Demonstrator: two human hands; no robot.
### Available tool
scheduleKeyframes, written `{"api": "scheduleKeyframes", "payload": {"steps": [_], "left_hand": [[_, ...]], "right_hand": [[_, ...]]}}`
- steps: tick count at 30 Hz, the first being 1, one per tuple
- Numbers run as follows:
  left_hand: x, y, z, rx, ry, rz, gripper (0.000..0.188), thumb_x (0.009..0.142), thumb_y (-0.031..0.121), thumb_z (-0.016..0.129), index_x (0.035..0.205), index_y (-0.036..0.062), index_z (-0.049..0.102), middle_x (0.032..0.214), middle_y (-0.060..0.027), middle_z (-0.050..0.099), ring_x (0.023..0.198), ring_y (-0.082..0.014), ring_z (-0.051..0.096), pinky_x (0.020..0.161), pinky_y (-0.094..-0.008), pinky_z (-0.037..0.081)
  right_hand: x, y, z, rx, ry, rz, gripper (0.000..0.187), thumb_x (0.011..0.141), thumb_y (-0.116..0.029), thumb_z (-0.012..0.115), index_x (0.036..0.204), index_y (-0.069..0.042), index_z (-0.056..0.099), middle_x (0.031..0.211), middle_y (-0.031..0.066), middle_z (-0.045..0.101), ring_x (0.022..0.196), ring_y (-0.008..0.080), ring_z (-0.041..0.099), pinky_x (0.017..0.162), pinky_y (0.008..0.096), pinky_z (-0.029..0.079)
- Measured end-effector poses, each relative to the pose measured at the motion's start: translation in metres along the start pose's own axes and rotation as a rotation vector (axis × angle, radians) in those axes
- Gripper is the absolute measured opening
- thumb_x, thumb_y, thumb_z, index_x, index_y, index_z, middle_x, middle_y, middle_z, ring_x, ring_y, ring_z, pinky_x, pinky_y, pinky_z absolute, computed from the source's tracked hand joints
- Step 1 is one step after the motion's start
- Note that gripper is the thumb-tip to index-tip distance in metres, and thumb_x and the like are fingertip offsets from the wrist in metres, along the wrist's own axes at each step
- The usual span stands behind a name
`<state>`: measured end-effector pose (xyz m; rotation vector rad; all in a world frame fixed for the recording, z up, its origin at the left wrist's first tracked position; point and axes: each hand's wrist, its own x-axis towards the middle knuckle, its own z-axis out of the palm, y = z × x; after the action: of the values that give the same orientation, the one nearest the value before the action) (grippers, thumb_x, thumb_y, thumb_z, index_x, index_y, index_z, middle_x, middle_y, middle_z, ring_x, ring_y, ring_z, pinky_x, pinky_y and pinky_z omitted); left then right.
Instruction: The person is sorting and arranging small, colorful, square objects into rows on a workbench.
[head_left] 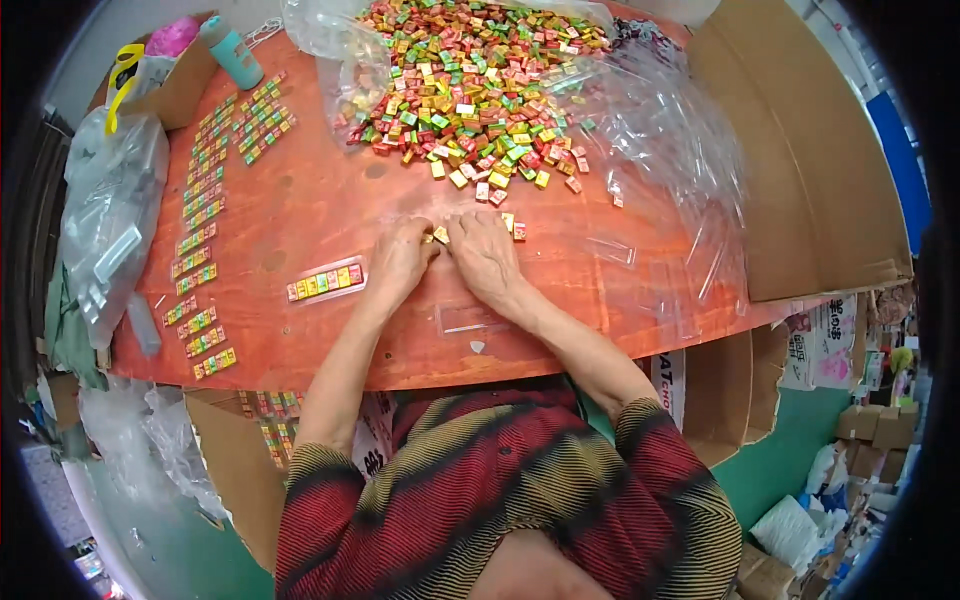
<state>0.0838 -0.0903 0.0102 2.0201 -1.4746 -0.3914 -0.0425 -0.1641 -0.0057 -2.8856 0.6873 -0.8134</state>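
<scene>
My left hand (402, 258) and my right hand (484, 258) work close together in the middle of the red table. The left fingers are curled and closed at a small yellow box (441, 235) in the gap between the hands. My right fingers bend over a short row of similar boxes, partly hiding it. A red and white box (519, 232) shows beside that hand. To the left lies a clear plastic tray (359, 286) filled with a row of coloured small boxes (323, 283). Nearer my body, an unfilled clear tray (468, 322) rests on the table.
A big heap of small coloured boxes (480, 90) covers the far middle. Filled trays (205, 190) line the left side. Clear plastic bags (665, 130) lie right, beside a tall cardboard box (800, 150). A turquoise bottle (232, 55) stands far left. Below the table edge is an open carton (235, 450).
</scene>
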Motion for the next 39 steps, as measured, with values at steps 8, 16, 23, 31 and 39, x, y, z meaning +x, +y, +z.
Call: {"api": "scheduleKeyframes", "payload": {"steps": [8, 16, 23, 31, 39], "left_hand": [[-0.003, 0.006, 0.001, -0.056, 0.047, -0.001, 0.031, 0.074, 0.017, 0.065, 0.098, -0.0002, 0.058, 0.094, -0.0180, 0.056, 0.089, -0.0330, 0.055, 0.075, -0.0396, 0.044], [-0.006, 0.005, 0.013, -0.064, 0.026, 0.194, 0.054, 0.065, 0.019, 0.074, 0.112, 0.0031, 0.051, 0.102, -0.0138, 0.050, 0.093, -0.0315, 0.051, 0.081, -0.0390, 0.043], [0.002, 0.017, 0.019, -0.009, -0.034, 0.202, 0.049, 0.065, 0.019, 0.073, 0.108, 0.0054, 0.054, 0.093, -0.0117, 0.049, 0.089, -0.0295, 0.050, 0.077, -0.0378, 0.042], [0.004, 0.024, 0.033, 0.032, 0.007, 0.267, 0.040, 0.063, 0.015, 0.073, 0.100, 0.0108, 0.059, 0.088, -0.0103, 0.049, 0.085, -0.0289, 0.052, 0.072, -0.0398, 0.044], [-0.008, 0.012, 0.021, -0.060, -0.038, 0.216, 0.034, 0.069, 0.008, 0.067, 0.101, 0.0054, 0.057, 0.096, -0.0123, 0.052, 0.089, -0.0320, 0.053, 0.074, -0.0389, 0.044]], "right_hand": [[-0.014, 0.037, -0.040, 0.140, -0.101, 0.286, 0.023, 0.074, -0.013, 0.060, 0.094, -0.003, 0.057, 0.087, 0.0136, 0.055, 0.088, 0.0304, 0.053, 0.073, 0.0411, 0.044], [-0.014, 0.048, -0.066, 0.125, -0.407, 0.253, 0.059, 0.066, -0.026, 0.072, 0.116, -0.009, 0.047, 0.113, 0.0120, 0.048, 0.101, 0.0307, 0.051, 0.079, 0.0398, 0.045], [-0.015, 0.054, -0.059, 0.196, -0.466, 0.261, 0.050, 0.066, -0.022, 0.072, 0.108, -0.008, 0.050, 0.105, 0.0114, 0.049, 0.098, 0.0309, 0.051, 0.078, 0.0406, 0.044], [-0.026, 0.049, -0.052, 0.318, -0.368, 0.192, 0.037, 0.070, -0.015, 0.067, 0.102, -0.006, 0.050, 0.097, 0.0144, 0.048, 0.093, 0.0324, 0.051, 0.075, 0.0407, 0.043], [-0.027, 0.034, -0.036, 0.331, -0.332, 0.161, 0.033, 0.073, -0.016, 0.065, 0.102, -0.006, 0.053, 0.092, 0.0144, 0.050, 0.086, 0.0321, 0.052, 0.072, 0.0402, 0.044]]}}
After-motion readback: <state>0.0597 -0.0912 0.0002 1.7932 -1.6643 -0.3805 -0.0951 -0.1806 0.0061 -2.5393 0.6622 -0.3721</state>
